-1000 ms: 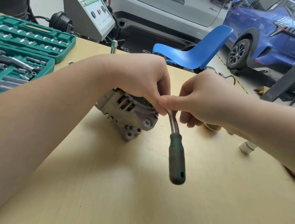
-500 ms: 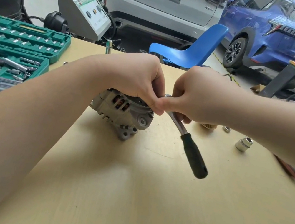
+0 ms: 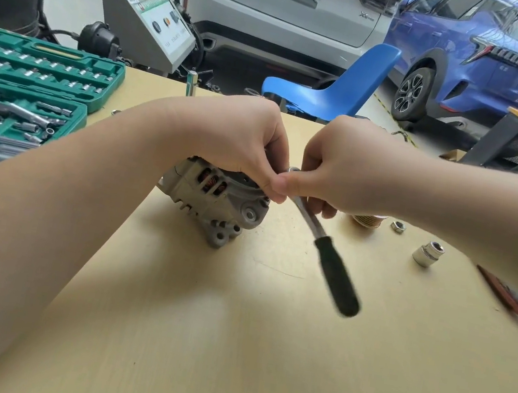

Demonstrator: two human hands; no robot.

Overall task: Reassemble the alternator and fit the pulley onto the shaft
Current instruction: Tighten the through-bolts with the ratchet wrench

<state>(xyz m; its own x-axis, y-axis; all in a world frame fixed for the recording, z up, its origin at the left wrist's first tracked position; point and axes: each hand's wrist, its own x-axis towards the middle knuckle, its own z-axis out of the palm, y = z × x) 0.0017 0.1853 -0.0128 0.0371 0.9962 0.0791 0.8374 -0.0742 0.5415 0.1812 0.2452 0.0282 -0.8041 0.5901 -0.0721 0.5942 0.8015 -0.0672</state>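
Note:
The grey alternator [image 3: 218,203] lies on the wooden table [image 3: 228,328], copper windings showing through its vents. My left hand [image 3: 243,138] curls over its top and hides the upper part. My right hand [image 3: 334,167] grips the head end of a ratchet wrench [image 3: 332,263], thumb touching my left thumb. The wrench's black handle points down and to the right, blurred. The grooved pulley [image 3: 367,219] and a nut [image 3: 398,226] lie on the table behind my right wrist. The shaft is hidden.
An open green socket set [image 3: 27,96] fills the table's left side. A loose socket [image 3: 428,253] and a red-handled tool [image 3: 505,294] lie at the right. Beyond the far edge stand a blue chair [image 3: 337,89], a grey machine [image 3: 149,27] and two cars.
The wrench handle has swung from pointing almost straight down towards me to pointing down-right. Both hands have stayed at the alternator's top.

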